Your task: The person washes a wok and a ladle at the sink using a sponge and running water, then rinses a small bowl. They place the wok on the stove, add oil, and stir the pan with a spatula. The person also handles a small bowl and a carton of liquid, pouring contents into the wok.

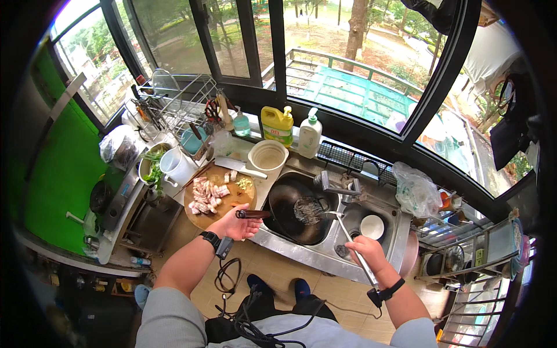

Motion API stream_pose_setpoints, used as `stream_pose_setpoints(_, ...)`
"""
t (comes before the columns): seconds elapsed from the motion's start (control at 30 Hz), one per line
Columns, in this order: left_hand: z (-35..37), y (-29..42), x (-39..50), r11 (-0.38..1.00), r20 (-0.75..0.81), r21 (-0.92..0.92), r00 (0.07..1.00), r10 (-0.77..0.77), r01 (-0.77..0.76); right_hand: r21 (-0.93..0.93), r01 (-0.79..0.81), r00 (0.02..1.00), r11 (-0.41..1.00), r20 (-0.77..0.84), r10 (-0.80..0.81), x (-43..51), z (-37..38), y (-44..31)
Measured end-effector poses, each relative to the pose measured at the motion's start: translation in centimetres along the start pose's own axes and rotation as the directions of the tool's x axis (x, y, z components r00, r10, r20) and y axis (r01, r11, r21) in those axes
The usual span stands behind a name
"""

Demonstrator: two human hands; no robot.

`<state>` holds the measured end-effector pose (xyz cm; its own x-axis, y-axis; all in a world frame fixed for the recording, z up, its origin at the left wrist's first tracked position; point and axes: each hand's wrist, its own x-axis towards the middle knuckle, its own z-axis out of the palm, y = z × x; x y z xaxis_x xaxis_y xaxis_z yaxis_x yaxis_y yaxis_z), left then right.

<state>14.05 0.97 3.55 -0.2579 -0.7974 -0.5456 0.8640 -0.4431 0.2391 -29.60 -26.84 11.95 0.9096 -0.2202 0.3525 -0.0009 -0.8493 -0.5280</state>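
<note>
A dark wok [283, 209] sits tilted in the left basin of the steel double sink [278, 256], with some water in it. My left hand [236, 224] is at the wok's dark wooden handle [252, 214], palm up, its fingers partly uncurled beneath it. In my right hand [369, 252] is the metal handle of a long utensil [348, 235], whose far end reaches over the wok; the end's shape is unclear. Left of the sink, a round wooden chopping board [191, 217] bears cut raw meat [206, 195] and chopped garlic [244, 183]. Behind these lies a cleaver [235, 166].
A white bowl [372, 227] stands in the right basin, below the faucet [335, 185]. A beige colander [268, 155], yellow detergent bottle [277, 126] and white pump bottle [310, 135] stand behind the sink. A white pitcher [176, 165] is beyond the board. Cables hang near my body.
</note>
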Motion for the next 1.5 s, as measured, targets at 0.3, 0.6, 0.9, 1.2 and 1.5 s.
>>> stream_pose_setpoints(0.3, 2.0, 2.3, 4.6, 0.974, -0.141, 0.15, 0.979, -0.147, 0.168, -0.052, -0.192, 0.944, 0.98, -0.282, 0.171, -5.3, -1.2, -2.1)
stream_pose_setpoints(0.6, 9.0, -0.1, 5.1, 0.868, -0.476, 0.344, 0.864, -0.168, 0.358, 0.012, -0.286, 0.903, 0.958, -0.331, 0.274, -8.7, -2.6, -1.7)
stream_pose_setpoints(0.9, 15.9, -3.4, 0.0, 0.569, -0.544, 0.738, 0.819, 0.183, 0.363, 0.026, -0.235, 0.908, 0.972, -0.352, 0.228, -11.8, -5.0, 0.5)
stream_pose_setpoints(1.2, 19.7, -7.5, -6.1, 0.314, -0.52, 0.851, 0.756, 0.396, 0.421, -0.017, -0.199, 0.914, 0.98, -0.364, 0.179, -13.7, -7.2, 2.3)
stream_pose_setpoints(1.5, 22.8, -11.6, -10.8, 0.348, -0.499, 0.865, 0.692, 0.521, 0.362, 0.071, -0.198, 0.909, 0.978, -0.359, 0.211, -13.6, -6.2, 5.6)
